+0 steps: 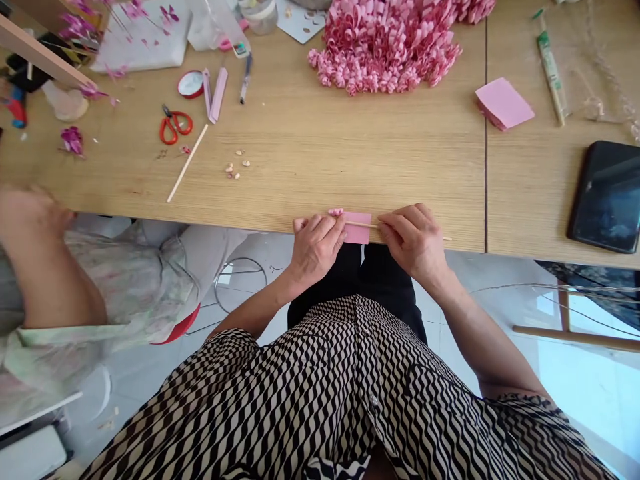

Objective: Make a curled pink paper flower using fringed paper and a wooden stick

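At the near edge of the wooden table (350,153) lies a small pink paper square (359,228) with a thin wooden stick (367,225) across it. My left hand (316,245) has its fingers closed on the paper's left side, beside a tiny curled pink piece (336,212). My right hand (414,239) pinches the stick and the paper's right edge; the stick's end pokes out past its knuckles.
A big heap of curled pink paper (387,43) sits at the back. A pink paper stack (504,104), a dark phone (609,197), red scissors (175,125), a loose stick (187,163) and tape (191,84) lie around. Another person's arm (40,260) is at left.
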Demonstrator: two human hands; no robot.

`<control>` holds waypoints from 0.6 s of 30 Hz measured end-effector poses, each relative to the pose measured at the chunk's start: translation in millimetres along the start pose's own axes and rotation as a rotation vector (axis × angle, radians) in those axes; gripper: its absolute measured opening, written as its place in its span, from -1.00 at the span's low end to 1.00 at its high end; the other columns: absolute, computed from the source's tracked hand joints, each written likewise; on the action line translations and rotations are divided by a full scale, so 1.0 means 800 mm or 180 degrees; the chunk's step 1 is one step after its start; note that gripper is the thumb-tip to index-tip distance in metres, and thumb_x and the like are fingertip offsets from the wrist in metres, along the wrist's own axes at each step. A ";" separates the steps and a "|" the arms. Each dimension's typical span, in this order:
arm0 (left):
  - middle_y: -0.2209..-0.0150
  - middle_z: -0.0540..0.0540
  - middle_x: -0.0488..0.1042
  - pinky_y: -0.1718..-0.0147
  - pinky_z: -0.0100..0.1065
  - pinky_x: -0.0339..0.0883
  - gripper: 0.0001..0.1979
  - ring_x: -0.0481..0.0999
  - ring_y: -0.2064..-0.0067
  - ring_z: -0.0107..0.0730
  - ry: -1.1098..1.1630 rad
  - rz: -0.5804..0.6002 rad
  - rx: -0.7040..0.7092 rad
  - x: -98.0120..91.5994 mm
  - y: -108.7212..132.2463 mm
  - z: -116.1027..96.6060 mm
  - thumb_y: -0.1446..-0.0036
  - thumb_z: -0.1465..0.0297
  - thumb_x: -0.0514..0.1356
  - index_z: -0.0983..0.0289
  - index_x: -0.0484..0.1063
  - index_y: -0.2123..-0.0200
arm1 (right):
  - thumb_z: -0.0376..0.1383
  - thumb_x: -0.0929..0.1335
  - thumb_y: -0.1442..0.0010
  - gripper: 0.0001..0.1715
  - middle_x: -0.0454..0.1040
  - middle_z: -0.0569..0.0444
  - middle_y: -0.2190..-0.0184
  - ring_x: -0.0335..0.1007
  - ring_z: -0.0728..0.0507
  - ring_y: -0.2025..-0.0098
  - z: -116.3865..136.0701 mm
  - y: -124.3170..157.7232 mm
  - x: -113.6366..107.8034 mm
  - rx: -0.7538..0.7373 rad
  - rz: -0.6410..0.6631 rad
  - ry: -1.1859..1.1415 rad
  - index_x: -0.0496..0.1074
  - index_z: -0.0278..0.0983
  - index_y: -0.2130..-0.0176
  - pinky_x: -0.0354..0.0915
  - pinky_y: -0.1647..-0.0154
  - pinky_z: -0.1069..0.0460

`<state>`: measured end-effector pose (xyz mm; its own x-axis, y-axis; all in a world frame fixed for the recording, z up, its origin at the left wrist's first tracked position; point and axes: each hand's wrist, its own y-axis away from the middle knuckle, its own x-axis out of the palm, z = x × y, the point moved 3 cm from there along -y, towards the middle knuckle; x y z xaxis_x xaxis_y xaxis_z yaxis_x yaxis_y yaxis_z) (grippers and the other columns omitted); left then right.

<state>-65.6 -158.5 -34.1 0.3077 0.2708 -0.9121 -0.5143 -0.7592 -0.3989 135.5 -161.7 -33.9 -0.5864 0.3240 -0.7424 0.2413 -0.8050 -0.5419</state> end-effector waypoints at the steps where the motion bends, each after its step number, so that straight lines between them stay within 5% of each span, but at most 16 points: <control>1: 0.29 0.09 0.55 0.22 -0.20 -0.02 -0.69 0.41 0.21 -0.28 0.0004 0.0018 0.0002 0.000 0.000 0.000 -0.37 0.35 0.02 0.30 0.43 -0.06 | -0.30 0.30 -0.29 -0.83 0.51 0.03 0.31 0.30 -0.12 0.25 0.001 0.000 0.000 -0.0051 0.0035 0.0017 0.49 -0.22 0.18 0.25 0.21 -0.05; 14: 0.34 0.10 0.53 0.22 -0.19 -0.02 -0.61 0.38 0.25 -0.26 -0.0097 0.0076 0.0114 0.000 -0.001 0.002 -0.38 0.25 -0.01 0.32 0.44 -0.08 | -0.27 0.29 -0.30 -0.81 0.51 0.04 0.30 0.29 -0.13 0.23 0.004 -0.002 0.005 -0.0118 0.0219 0.0061 0.51 -0.19 0.18 0.19 0.17 -0.06; 18: 0.18 0.19 0.56 0.20 -0.16 0.00 -0.59 0.40 0.18 -0.22 0.0039 0.0168 -0.0015 0.002 -0.005 0.004 -0.39 0.24 -0.05 0.30 0.43 -0.10 | -0.26 0.29 -0.30 -0.80 0.51 0.02 0.27 0.27 -0.15 0.20 0.006 -0.006 0.007 -0.0070 0.0353 0.0036 0.51 -0.17 0.16 0.17 0.14 -0.09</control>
<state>-65.6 -152.9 -33.9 0.2901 0.2231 -0.9306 -0.5264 -0.7749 -0.3499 127.3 -158.8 -33.6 -0.5465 0.2393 -0.8026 0.3212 -0.8252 -0.4647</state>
